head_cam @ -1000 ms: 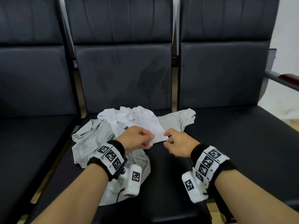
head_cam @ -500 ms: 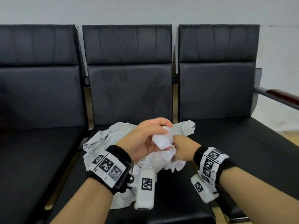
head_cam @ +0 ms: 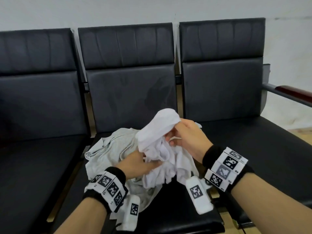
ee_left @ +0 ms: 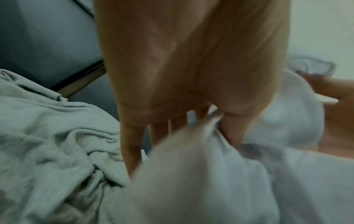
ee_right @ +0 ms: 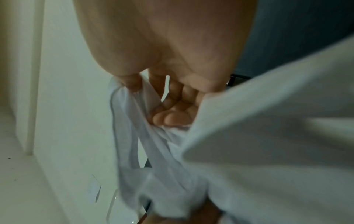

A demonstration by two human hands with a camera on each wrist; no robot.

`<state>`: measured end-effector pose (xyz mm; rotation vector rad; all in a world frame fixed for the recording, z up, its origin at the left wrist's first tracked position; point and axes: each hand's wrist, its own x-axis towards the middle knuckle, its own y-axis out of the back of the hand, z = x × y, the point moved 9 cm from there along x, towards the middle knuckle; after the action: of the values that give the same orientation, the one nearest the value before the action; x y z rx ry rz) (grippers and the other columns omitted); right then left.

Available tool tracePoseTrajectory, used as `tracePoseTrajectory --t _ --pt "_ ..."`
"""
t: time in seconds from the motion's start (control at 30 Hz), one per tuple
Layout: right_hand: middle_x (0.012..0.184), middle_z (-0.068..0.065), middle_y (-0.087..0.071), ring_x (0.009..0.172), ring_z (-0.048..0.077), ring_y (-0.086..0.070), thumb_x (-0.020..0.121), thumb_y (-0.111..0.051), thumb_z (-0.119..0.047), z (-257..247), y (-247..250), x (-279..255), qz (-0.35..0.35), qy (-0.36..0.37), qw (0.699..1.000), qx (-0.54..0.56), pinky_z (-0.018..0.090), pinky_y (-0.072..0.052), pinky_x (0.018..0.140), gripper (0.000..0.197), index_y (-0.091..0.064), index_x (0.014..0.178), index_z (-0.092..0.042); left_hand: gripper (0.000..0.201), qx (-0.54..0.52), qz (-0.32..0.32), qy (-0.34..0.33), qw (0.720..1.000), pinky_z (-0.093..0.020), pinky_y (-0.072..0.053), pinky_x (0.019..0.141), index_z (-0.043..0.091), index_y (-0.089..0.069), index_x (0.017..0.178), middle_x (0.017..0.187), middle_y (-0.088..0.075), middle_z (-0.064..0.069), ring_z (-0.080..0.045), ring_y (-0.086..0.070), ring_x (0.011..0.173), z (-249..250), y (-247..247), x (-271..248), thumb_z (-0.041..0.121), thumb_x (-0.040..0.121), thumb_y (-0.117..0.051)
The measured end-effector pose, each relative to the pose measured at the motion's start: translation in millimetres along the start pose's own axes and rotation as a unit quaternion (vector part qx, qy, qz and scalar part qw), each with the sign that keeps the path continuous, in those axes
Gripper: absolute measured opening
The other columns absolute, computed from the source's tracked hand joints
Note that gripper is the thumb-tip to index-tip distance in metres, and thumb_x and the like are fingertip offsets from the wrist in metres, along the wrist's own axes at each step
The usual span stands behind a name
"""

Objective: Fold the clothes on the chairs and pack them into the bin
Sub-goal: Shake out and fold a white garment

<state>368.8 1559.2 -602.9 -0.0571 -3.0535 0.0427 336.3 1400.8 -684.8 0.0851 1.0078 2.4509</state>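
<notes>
Sorting a bunched white garment (head_cam: 162,149) out of the pile: this appears to be the step in hand, ahead of any fold.

Item 1, nearest, about 7 o'clock in the head view: left hand (head_cam: 138,164), fingers fairly straight and pushed into the lower folds of the white garment; the blurred left wrist view does not show plainly whether they close on cloth.

Item 2, about 3 o'clock of the bundle: right hand (head_cam: 189,141), fingers (ee_right: 172,119) curled and pinching a thin white edge, raising the upper part of the garment clear of the seat.

Item 3, beneath and toward 9 o'clock: grey garment (head_cam: 109,152), crumpled on the middle chair seat (head_cam: 177,208), touching the white one.

Item 4, farther, 12 o'clock: row of black chair backs (head_cam: 128,85) against a pale wall.

Item 5: bin, not in view.

Next move, as a judgement: find two matching corners or shoulders, spread the white garment flat on a seat, keeping it clear of the grey one.
</notes>
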Motion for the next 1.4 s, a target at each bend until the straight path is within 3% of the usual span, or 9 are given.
tracePoseTrajectory --t 0.1,0.27,0.5,0.6,0.7,0.8,1.0,1.17,1.4 --pt "0.087 0.005 -0.069 0.081 0.017 -0.065 0.110 -0.041 -0.018 -4.6 8.5 -2.5 0.006 -0.005 0.999 0.031 0.037 -0.060 0.078 0.032 -0.063 0.120 0.002 0.021 -0.126 0.040 -0.023 0.991 -0.041 -0.055 0.095 0.017 -0.070 0.107 0.103 -0.078 -0.003 -0.011 -0.070 0.097 15.2 12.0 -1.2 0.004 0.101 -0.055" --pt "0.124 -0.011 -0.061 0.111 0.008 -0.064 0.101 -0.062 -0.024 36.8 15.7 -7.4 -0.090 -0.024 0.960 -0.263 0.023 -0.059 0.084 0.051 -0.042 0.146 -0.035 0.032 -0.383 0.025 0.054 0.922 -0.044 -0.061 0.075 -0.001 -0.067 0.120 0.106 -0.075 -0.025 -0.035 -0.074 0.092 9.4 23.1 -7.0 0.021 0.106 -0.049" --pt "0.095 0.008 -0.072 0.086 0.021 -0.070 0.106 -0.045 -0.029 90.8 25.1 1.3 -0.051 -0.161 0.981 -0.091 0.037 -0.057 0.093 0.034 -0.070 0.109 -0.007 0.050 -0.113 0.134 0.061 0.983 -0.035 -0.045 0.094 0.016 -0.068 0.122 0.115 -0.070 -0.005 -0.028 -0.062 0.119 5.5 50.1 -10.8 0.049 0.106 -0.034" --pt "0.101 0.006 -0.076 0.094 0.019 -0.073 0.108 -0.047 -0.025 61.8 47.4 10.1 0.020 -0.070 0.991 -0.111 0.033 -0.061 0.088 0.031 -0.072 0.111 -0.007 0.035 -0.388 0.199 0.053 0.899 -0.054 -0.049 0.105 0.011 -0.073 0.105 0.096 -0.079 -0.011 -0.039 -0.069 0.105 -9.1 71.2 -13.0 0.035 0.105 -0.047" --pt "0.078 -0.011 -0.069 0.082 0.017 -0.065 0.107 -0.049 -0.029 42.3 63.3 10.2 0.062 -0.002 0.988 -0.139 0.026 -0.055 0.071 0.035 -0.076 0.085 -0.023 0.034 -0.516 0.194 0.023 0.834 -0.058 -0.048 0.108 0.004 -0.068 0.124 0.126 -0.070 -0.023 -0.036 -0.070 0.111 -7.1 83.5 -19.3 0.025 0.110 -0.045" --pt "0.101 -0.009 -0.076 0.104 0.020 -0.069 0.099 -0.050 -0.053 40.4 67.0 10.2 0.056 -0.004 0.989 -0.136 0.045 -0.054 0.098 0.034 -0.077 0.099 -0.035 0.042 -0.570 0.158 -0.005 0.806 -0.058 -0.053 0.101 0.012 -0.062 0.133 0.136 -0.065 -0.020 -0.037 -0.070 0.114 9.6 84.2 -27.1 0.041 0.109 -0.043" --pt "0.116 0.006 -0.074 0.113 0.024 -0.068 0.101 -0.044 -0.060 40.8 63.4 8.1 0.062 -0.037 0.995 -0.073 0.050 -0.051 0.105 0.049 -0.073 0.115 -0.023 0.046 -0.479 0.047 -0.029 0.876 -0.046 -0.063 0.070 0.031 -0.049 0.145 0.139 -0.066 -0.006 -0.040 -0.070 0.115 41.4 69.1 -35.0 0.049 0.103 -0.052" --pt "0.098 0.008 -0.070 0.089 0.017 -0.063 0.110 -0.040 -0.031 32.5 66.7 5.3 0.081 0.013 0.955 -0.286 0.026 -0.046 0.073 0.037 -0.069 0.102 -0.009 0.035 -0.388 0.068 -0.012 0.919 -0.050 -0.061 0.085 0.019 -0.055 0.140 0.127 -0.069 -0.021 -0.030 -0.072 0.104 34.4 65.3 -25.9 0.028 0.107 -0.057" --pt "0.096 0.017 -0.070 0.091 0.031 -0.067 0.106 -0.040 -0.049 50.2 104.3 14.7 0.182 -0.059 0.957 -0.216 0.058 -0.054 0.097 0.059 -0.066 0.098 0.004 0.121 -0.234 0.094 0.048 0.966 -0.045 -0.062 0.086 0.053 0.010 0.158 0.163 -0.038 -0.001 -0.030 -0.064 0.124 9.3 61.2 -14.1 0.044 0.081 -0.083"
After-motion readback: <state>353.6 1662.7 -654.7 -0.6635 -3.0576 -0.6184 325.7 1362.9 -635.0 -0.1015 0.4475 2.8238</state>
